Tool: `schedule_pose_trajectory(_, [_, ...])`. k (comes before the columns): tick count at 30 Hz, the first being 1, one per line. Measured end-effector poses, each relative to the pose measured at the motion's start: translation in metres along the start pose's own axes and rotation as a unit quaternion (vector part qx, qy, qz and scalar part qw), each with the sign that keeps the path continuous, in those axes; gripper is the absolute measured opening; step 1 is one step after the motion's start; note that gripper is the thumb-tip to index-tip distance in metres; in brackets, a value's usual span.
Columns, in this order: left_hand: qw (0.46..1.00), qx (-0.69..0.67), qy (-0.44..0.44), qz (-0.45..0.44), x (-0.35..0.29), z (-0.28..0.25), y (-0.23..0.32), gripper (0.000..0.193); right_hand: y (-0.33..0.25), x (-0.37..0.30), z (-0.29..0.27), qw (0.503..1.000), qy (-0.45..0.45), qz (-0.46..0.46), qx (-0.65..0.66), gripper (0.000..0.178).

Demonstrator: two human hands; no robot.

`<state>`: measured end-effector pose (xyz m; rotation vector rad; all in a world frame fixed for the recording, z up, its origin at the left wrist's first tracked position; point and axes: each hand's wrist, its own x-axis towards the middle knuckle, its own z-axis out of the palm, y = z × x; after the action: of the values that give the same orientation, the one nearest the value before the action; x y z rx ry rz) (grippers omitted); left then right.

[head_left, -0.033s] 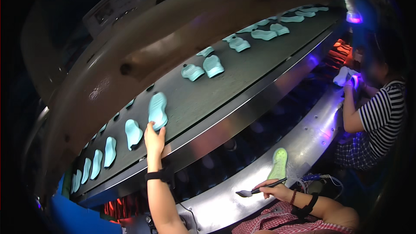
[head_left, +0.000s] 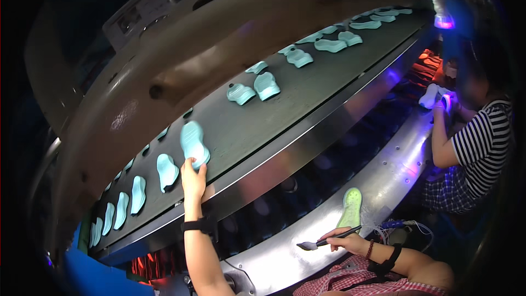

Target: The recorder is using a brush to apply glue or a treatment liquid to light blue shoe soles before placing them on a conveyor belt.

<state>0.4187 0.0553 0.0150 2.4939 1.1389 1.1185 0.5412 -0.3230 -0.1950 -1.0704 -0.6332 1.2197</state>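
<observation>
At the near edge of a dark conveyor belt [head_left: 241, 140], my left hand [head_left: 193, 182] grips the heel end of a pale blue shoe sole [head_left: 193, 138]. Its thumb shows at the sole's lower end; some fingers are hidden. My right hand [head_left: 342, 240] is closed round the dark handle of a brush [head_left: 339, 234]. The brush's flat bristle end [head_left: 308, 246] points left above the metal ledge. Just beyond that hand, a yellow-green shoe sole [head_left: 350, 208] lies on the ledge, its near end partly hidden.
Several pale blue soles [head_left: 167, 172] lie along the belt, more [head_left: 267, 86] farther up. A brown curved hood [head_left: 181, 71] overhangs the far side. Below runs the curved metal ledge [head_left: 268, 266]. At right a co-worker in a striped shirt [head_left: 482, 137] handles a sole [head_left: 428, 96] under purple light.
The pale blue sole in my left hand has tipped slightly, its far end swinging left and down a little. My right hand with the brush has hardly moved.
</observation>
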Motion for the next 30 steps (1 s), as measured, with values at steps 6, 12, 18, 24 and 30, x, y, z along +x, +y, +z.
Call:
schedule_pose_trajectory(6, [0.939,-0.319,0.111,-0.07,-0.053,-0.025,-0.007,0.027,-0.004,-0.006,-0.004,0.999,0.03,-0.031,0.031,0.029])
schedule_pose_trajectory(12, [0.746,-0.635,0.143,-0.14,-0.145,-0.037,0.027,0.036,-0.003,-0.005,-0.016,0.998,0.044,-0.039,0.021,0.028])
schedule_pose_trajectory(18, [0.694,-0.68,-0.136,-0.194,-0.231,-0.057,0.006,0.053,-0.025,0.001,-0.019,0.991,0.089,-0.076,0.068,0.022])
schedule_pose_trajectory(24, [0.489,-0.728,-0.298,-0.377,-0.332,0.016,0.025,0.084,-0.04,0.004,-0.009,0.997,0.007,-0.065,0.03,0.022])
schedule_pose_trajectory(30, [0.378,-0.823,-0.149,-0.397,-0.345,0.067,0.068,0.086,-0.021,0.027,0.021,0.998,-0.053,-0.018,0.012,0.022])
